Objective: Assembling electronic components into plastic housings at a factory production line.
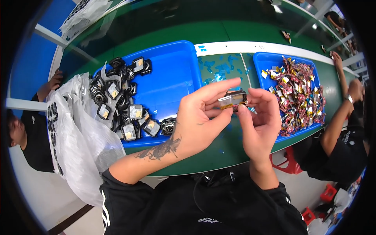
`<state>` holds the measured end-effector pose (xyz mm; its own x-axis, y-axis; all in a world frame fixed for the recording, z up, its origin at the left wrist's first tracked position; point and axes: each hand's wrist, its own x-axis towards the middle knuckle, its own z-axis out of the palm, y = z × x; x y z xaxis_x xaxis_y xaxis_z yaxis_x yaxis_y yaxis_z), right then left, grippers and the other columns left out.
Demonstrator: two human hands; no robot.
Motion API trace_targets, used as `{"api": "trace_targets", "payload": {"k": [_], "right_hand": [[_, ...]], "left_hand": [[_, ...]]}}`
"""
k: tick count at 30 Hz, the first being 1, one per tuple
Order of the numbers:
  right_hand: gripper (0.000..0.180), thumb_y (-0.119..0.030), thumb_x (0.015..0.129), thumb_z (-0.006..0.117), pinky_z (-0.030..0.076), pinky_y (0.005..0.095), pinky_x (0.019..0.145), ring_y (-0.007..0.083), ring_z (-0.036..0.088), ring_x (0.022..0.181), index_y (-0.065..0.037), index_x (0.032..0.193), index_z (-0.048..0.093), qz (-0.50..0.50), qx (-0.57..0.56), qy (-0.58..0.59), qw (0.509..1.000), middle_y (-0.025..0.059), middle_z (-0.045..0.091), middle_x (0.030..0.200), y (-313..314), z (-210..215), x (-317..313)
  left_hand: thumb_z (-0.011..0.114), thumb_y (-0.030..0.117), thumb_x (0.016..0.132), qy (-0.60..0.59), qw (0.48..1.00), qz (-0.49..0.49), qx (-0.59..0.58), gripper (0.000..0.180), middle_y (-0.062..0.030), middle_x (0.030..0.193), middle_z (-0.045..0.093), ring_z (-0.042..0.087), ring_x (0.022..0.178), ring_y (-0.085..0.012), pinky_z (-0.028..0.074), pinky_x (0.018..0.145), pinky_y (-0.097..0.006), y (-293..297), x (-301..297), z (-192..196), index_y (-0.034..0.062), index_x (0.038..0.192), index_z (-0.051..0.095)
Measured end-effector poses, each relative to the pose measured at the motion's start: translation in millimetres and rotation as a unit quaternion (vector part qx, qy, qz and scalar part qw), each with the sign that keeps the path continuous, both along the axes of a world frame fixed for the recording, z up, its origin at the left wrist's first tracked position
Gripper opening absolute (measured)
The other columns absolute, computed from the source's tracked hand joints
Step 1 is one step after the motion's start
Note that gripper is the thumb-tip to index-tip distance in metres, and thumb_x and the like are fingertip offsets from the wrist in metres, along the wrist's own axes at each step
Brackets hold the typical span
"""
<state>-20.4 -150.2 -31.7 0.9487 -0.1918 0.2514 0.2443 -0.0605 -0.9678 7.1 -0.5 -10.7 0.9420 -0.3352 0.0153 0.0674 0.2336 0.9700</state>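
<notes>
Green worktable (219, 154) carries two blue trays (172, 74); both hands' (196, 121) grip clamps a small module (232, 98).

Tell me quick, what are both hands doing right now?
Left hand: fingers closed on the small black device with a gold pouch.
Right hand: fingers closed on the same device, from its other side.

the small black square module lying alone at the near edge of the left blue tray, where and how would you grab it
Probably pinch the black module by its two opposite side edges, coming straight down from above. It lies flat, face up, slightly apart from the pile, so its sides look reachable in the blue tray.
</notes>
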Motion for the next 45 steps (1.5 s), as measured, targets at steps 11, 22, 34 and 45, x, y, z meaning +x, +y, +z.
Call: {"api": "trace_targets", "payload": {"k": [11, 22, 34, 45], "right_hand": [[0.042, 0.008, 0.085, 0.063, 0.053, 0.0207, 0.070, 0.0101, 0.059, 0.087, 0.001, 0.125, 0.050, 0.022, -0.161, -0.059, 0.985, 0.0065, 0.058, 0.099, 14.8, 13.6, 28.3], [0.041, -0.006, 0.083, 0.071, 0.053, 0.0253, 0.067, 0.0147, 0.067, 0.082, 0.004, 0.119, 0.053, 0.080, -0.205, 0.176, 0.960, 0.0142, 0.071, 0.089, -21.8, 3.8, 241.8], [0.027, -0.019, 0.081, 0.071, 0.053, 0.0330, 0.072, 0.0209, 0.067, 0.077, -0.001, 0.101, 0.068, -0.035, -0.357, 0.002, 0.933, 0.0097, 0.069, 0.081, -90.8, 8.8, 242.4], [0.007, -0.006, 0.078, 0.068, 0.050, 0.0344, 0.066, 0.0253, 0.065, 0.070, 0.000, 0.077, 0.063, 0.149, -0.564, 0.072, 0.809, 0.0133, 0.065, 0.072, -134.7, 57.3, 101.6]], "left_hand": [[0.054, -0.009, 0.091, -0.043, 0.995, 0.049, -0.078, 0.035, -0.0122, 0.113, 0.063, 0.063, 0.105, -0.0143, 0.052, 0.087, -0.026, 8.0, 10.6, -10.8, -0.0023, 0.125, 0.051], [0.059, 0.019, 0.087, -0.363, 0.532, 0.244, 0.725, 0.017, -0.0159, 0.096, 0.065, 0.058, 0.099, -0.0368, 0.045, 0.082, -0.052, 138.2, 86.5, -50.3, 0.0058, 0.099, 0.058], [0.074, 0.022, 0.079, -0.290, 0.576, 0.183, 0.742, 0.035, -0.0145, 0.106, 0.065, 0.058, 0.104, -0.0336, 0.045, 0.088, -0.047, 131.1, 86.0, -23.2, 0.0061, 0.107, 0.060], [0.080, 0.018, 0.072, -0.260, 0.611, 0.158, 0.731, 0.031, -0.0123, 0.095, 0.063, 0.059, 0.096, -0.0329, 0.046, 0.083, -0.043, 124.2, 87.5, -6.7, 0.0065, 0.093, 0.060]]}}
